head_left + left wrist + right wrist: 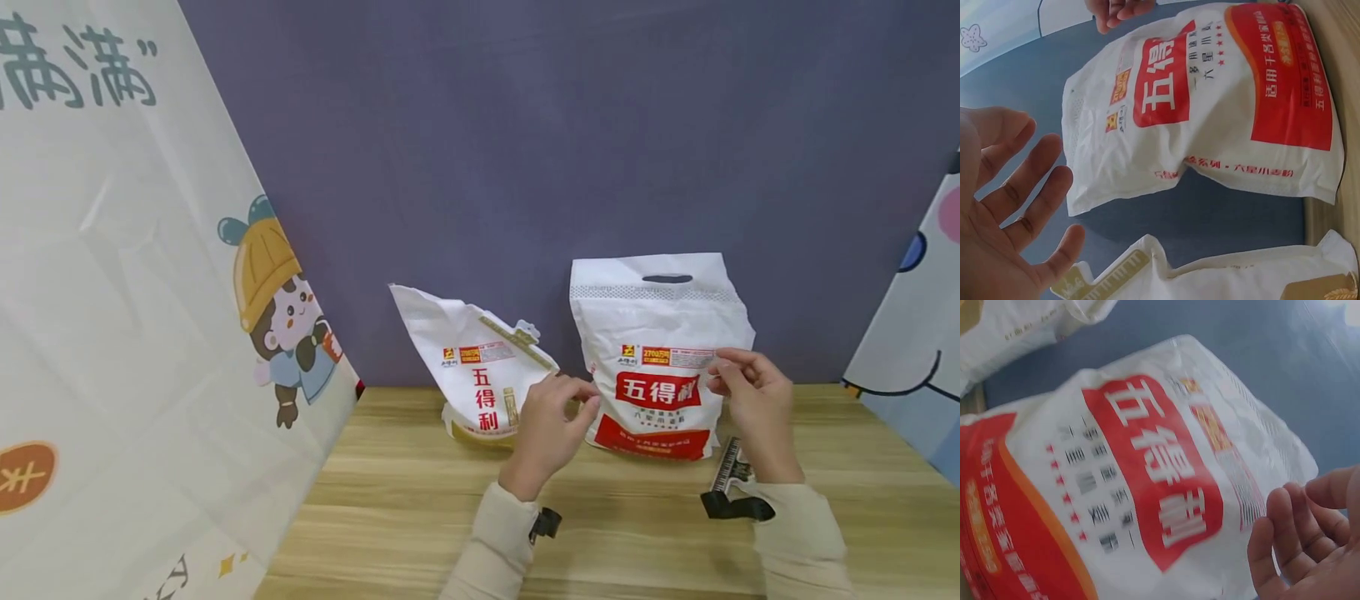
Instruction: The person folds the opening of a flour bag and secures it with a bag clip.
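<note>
A white flour bag (641,321) with red panels and a handle slot stands upright at the right. Beside it, a smaller white flour bag (450,325) leans with its top slanting, a gold clip-like strip (517,342) along its slanted edge. My left hand (551,421) hovers before the gap between both bags, fingers loosely bent, holding nothing; its spread fingers show in the left wrist view. My right hand (757,404) is at the right edge of the red-panelled bag, fingers loosely bent with nothing between them, fingertips overlapping the bag's side in the right wrist view.
Both bags stand on a wood-grain table (397,500), close before a blue-grey backdrop (450,167). A printed white sheet (112,292) borders the left side, and another cartoon-printed panel (915,333) the right. Black straps sit at both wrists.
</note>
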Motion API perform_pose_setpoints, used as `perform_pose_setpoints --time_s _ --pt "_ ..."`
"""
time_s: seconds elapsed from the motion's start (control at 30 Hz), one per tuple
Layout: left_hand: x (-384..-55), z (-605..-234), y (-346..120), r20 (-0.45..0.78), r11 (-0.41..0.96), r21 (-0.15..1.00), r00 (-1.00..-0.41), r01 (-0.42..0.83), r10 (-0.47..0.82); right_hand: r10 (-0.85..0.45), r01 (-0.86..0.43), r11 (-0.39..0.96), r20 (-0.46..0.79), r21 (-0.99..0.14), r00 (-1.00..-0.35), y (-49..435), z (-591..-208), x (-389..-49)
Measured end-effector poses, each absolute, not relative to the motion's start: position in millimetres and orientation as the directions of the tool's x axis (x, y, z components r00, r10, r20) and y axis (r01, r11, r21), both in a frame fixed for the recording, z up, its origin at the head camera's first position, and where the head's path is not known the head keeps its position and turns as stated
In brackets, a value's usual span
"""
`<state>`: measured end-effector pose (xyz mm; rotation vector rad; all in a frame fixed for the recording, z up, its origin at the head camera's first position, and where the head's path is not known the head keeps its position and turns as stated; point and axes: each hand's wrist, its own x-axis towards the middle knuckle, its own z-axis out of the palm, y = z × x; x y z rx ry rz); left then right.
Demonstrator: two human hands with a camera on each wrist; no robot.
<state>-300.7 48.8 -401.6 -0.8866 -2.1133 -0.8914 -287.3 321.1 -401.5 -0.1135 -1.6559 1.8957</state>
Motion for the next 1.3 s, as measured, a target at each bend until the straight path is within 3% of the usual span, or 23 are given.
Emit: perform_pose_setpoints --time_s 0.33,0.63,1.0,1.3 --pt "-298.5 -405.3 67.1 0.781 0.509 0.295 -0.511 0.809 0.360 0.568 -0.368 -0.168 0.215 -0.915 -0.795 350.0 -406.8 -288.2" --pt "-297.2 -399.1 85.4 0.767 0.503 0.268 -0.498 0.821 0.404 0.609 -0.310 -0.188 0.137 -0.932 -0.781 361.4 -409.6 -288.5" --pt "-317.2 -362.3 108.6 0.683 0.616 0.069 -0.487 0.785 0.544 0.600 -0.345 -0.276 0.120 -0.897 -0.791 368.8 -414.3 -291.9" --pt "-344.1 -329.0 137.0 0.595 0.706 -0.071 -0.539 0.704 0.597 0.578 -0.325 -0.348 0.071 -0.879 -0.813 370.0 -411.6 -302.8"
